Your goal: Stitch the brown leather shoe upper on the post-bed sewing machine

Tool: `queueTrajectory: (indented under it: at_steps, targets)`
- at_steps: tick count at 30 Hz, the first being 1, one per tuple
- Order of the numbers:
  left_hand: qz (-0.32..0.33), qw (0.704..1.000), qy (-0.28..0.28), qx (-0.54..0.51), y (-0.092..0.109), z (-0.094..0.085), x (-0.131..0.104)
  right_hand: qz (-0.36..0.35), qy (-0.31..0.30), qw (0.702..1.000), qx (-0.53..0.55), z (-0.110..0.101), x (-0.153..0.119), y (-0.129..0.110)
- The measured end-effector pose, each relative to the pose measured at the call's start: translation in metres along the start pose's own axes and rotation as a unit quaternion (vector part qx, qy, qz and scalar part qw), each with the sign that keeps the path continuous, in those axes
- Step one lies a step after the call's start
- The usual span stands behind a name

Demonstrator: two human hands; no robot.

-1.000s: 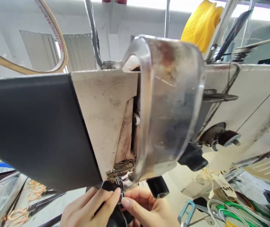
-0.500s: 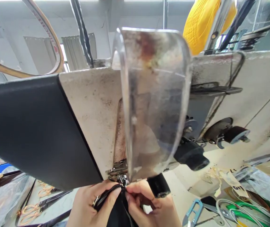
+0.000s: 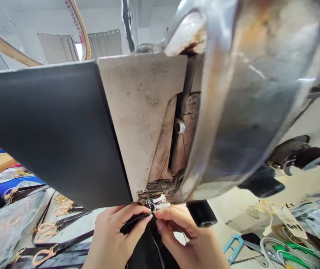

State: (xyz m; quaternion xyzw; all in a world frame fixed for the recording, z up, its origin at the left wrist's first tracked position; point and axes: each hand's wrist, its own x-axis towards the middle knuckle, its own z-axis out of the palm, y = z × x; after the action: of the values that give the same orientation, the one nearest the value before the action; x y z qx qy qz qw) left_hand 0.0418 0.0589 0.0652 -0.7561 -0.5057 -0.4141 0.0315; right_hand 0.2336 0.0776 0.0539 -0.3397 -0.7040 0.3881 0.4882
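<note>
Both of my hands have crept right since a moment ago. My left hand (image 3: 112,239) pinches the black strap (image 3: 145,243) and my right hand (image 3: 189,239) grips its edge, fingertips nearly meeting just under the presser foot (image 3: 155,201). By my reading, the strap is now seated at the needle. Above looms the sewing machine head (image 3: 143,112) and its clear guard (image 3: 246,112); gold-ringed straps (image 3: 50,224) lie leftward.

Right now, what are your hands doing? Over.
Left hand and right hand pinch black fabric under the sewing machine foot. Clear guard blocks the view.
</note>
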Motion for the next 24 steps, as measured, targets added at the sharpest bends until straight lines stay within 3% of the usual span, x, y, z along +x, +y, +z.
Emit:
queueTrajectory:
  at_steps: [4,8,11,14,18,21,24]
  targets:
    - [0.017,1.0,0.007,0.003,0.002,0.0,0.002,0.162,-0.065,0.98,0.1,-0.008,0.007,0.001]
    - [0.015,1.0,0.015,-0.004,0.005,0.001,0.002,0.187,-0.065,0.972,0.126,-0.004,0.011,0.005]
    - [0.02,0.999,0.026,-0.007,0.006,0.0,0.003,0.127,-0.016,0.989,0.072,-0.001,0.009,0.005]
    - [0.029,0.999,0.033,0.012,0.007,-0.003,0.004,-0.002,0.047,0.998,-0.041,0.001,0.005,0.006]
    - [0.035,0.999,-0.002,0.027,0.006,-0.006,0.005,-0.176,0.049,0.973,-0.143,0.001,0.0,0.012]
    - [0.046,0.998,-0.004,0.038,0.006,-0.004,0.006,-0.23,0.055,0.949,-0.208,0.0,-0.001,0.015]
    - [0.073,0.994,0.042,0.069,0.008,-0.001,0.008,-0.267,0.078,0.927,-0.251,0.001,0.0,0.018]
